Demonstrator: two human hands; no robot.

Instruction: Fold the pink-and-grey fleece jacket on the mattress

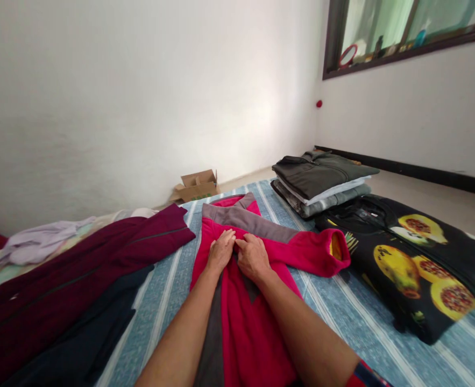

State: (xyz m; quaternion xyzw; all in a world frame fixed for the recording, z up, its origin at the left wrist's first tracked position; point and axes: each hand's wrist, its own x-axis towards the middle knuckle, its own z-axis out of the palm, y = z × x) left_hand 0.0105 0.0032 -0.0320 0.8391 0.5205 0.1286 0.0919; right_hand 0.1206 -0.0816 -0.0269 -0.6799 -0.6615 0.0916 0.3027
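A bright pink fleece top (237, 333) with grey panels lies partly folded in front of me, its collar end pointing away. One sleeve (302, 250) is laid across the top and sticks out to the right, yellow showing inside its cuff. My left hand (222, 250) and my right hand (253, 258) rest close together on the pink cloth, just below the collar area. The fingers of both are bent inward and closed on the fabric, their tips nearly meeting. Folds run down the cloth between my forearms.
A blue striped sheet (168, 285) lies underneath. To the left are a maroon garment (100, 269) and a dark navy one (87, 322). On the right are a black fruit-print garment (382, 252) and a folded clothes stack (321, 174). A cardboard box (199, 188) stands by the wall.
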